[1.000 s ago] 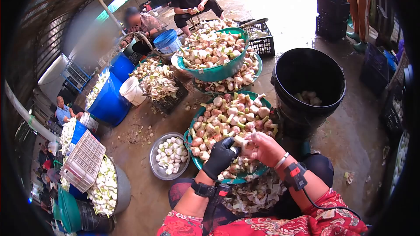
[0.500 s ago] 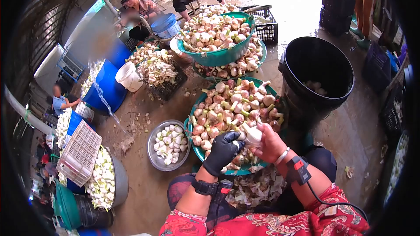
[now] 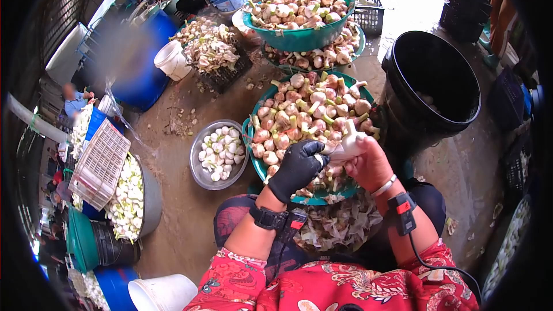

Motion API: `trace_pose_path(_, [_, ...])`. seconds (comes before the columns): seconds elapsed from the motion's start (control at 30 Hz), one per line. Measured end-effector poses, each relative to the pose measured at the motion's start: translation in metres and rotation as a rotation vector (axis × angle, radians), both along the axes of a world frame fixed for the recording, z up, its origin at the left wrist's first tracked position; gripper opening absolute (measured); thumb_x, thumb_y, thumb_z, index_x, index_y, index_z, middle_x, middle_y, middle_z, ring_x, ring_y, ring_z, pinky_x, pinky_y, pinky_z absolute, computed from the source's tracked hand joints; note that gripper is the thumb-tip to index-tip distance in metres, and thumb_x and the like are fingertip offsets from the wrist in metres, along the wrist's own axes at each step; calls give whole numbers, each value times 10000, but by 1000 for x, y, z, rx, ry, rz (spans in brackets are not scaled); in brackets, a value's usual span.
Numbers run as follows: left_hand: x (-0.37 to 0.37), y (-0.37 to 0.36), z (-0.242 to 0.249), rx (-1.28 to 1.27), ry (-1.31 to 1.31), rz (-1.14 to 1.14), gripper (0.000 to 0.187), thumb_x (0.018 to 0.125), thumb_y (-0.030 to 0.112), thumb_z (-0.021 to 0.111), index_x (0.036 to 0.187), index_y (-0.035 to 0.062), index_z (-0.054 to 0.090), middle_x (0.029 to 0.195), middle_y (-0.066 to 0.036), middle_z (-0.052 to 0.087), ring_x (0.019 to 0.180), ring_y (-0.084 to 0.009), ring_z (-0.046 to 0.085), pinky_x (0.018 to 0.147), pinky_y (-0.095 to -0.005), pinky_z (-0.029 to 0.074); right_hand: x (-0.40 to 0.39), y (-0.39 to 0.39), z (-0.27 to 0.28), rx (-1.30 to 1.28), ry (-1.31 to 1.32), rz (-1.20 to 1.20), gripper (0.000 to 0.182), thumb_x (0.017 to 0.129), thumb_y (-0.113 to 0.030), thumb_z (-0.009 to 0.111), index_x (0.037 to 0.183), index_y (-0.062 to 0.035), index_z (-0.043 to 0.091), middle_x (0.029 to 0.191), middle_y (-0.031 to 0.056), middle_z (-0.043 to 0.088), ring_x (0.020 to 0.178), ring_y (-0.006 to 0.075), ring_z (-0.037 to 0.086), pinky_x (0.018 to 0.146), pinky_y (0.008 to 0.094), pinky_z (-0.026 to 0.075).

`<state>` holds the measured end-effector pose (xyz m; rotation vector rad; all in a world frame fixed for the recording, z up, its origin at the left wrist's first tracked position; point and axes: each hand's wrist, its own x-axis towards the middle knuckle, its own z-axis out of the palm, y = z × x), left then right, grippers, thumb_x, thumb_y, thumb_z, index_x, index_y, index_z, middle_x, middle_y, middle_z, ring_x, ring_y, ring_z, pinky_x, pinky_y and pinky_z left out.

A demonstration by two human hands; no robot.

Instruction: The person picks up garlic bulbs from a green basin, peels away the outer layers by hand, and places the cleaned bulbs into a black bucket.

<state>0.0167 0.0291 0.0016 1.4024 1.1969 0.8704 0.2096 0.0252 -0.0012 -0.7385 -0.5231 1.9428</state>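
Observation:
My right hand (image 3: pixel 370 164), bare with a white wristband, is closed around a pale garlic bulb (image 3: pixel 349 143) whose stem points up. Close to its left, my left hand (image 3: pixel 296 170), in a black glove, has its fingers pinched together. Something small and whitish shows at those fingertips, and a pale flap lies between the glove and the bulb. Both hands are above a green basin (image 3: pixel 252 148) heaped with unpeeled garlic (image 3: pixel 305 106). To the left on the floor, a metal bowl (image 3: pixel 196 164) holds white peeled bulbs (image 3: pixel 222 150).
A tall black bucket (image 3: pixel 397 89) stands to the right, a few bulbs inside. Behind are another heaped green basin (image 3: pixel 299 40) and a crate of skins (image 3: pixel 222 78). A grey tub (image 3: pixel 151 196) of white garlic stands left. Peeled skins (image 3: pixel 340 224) lie below my hands. Other people sit farther off.
The view has tilted downward. The garlic bulb in my right hand has turned so its stem points up, and a pale flap now shows between it and my left hand.

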Motion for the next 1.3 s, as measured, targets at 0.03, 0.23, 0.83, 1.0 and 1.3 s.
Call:
trace_pose_path(0.03, [1,0,2,-31,-97,2,170,791,9,626,954,-3,670,784,13,619,687,-53,537,601,-231,445,5,2,-1,-20,81,81,422,842,-392,575,1086,-48,561,898,103,667,556,143,587,443,222,438])
trace_pose_path(0.23, [1,1,8,150,33,-73,149,799,8,633,941,-2,678,789,-7,637,710,-83,587,640,-247,486,12,3,-10,30,100,195,538,824,-461,593,1163,-45,557,945,101,676,614,157,631,462,215,466])
trace_pose_path(0.83, [-33,3,13,64,-89,86,240,794,-6,550,999,6,675,795,-22,636,689,-97,573,649,-263,478,21,-6,10,190,433,416,732,716,-587,607,1105,27,526,747,131,580,478,138,507,375,207,375])
trace_pose_path(1.0, [-5,0,-4,-45,286,-17,196,868,160,654,943,-19,680,714,5,606,637,-83,544,593,-262,444,21,2,-7,183,352,170,463,843,-373,583,1129,-12,530,858,92,639,579,175,602,515,253,474])
trace_pose_path(1.3, [25,-32,-20,-19,161,-462,387,821,308,647,1087,26,657,953,-193,672,863,-296,657,777,-377,499,30,16,-1,229,120,31,632,771,-234,654,1334,-101,402,1106,136,596,925,300,658,718,327,540])
